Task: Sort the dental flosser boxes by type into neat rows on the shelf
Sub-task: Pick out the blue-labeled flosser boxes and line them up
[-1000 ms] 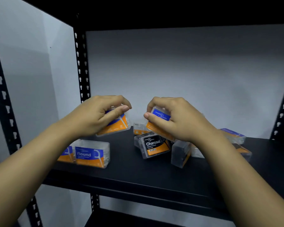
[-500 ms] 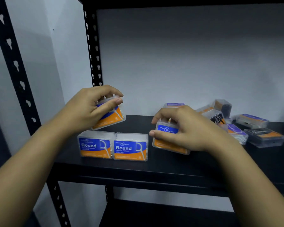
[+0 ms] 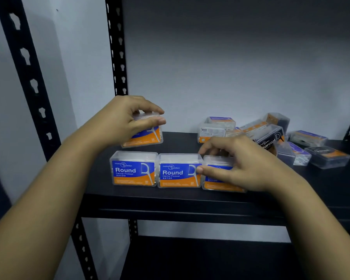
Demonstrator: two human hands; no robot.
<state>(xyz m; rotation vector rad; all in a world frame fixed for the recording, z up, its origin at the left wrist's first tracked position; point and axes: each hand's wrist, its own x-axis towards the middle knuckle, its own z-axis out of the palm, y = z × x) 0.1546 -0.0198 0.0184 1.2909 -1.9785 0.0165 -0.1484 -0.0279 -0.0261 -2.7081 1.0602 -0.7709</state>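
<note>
Both hands (image 3: 127,118) (image 3: 236,164) curled around boxes (image 3: 143,136)

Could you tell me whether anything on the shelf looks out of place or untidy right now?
Yes: the pile at the back right is jumbled, with Round and Charcoal boxes mixed, tilted and overlapping. The front row of Round boxes stands straight.
</note>
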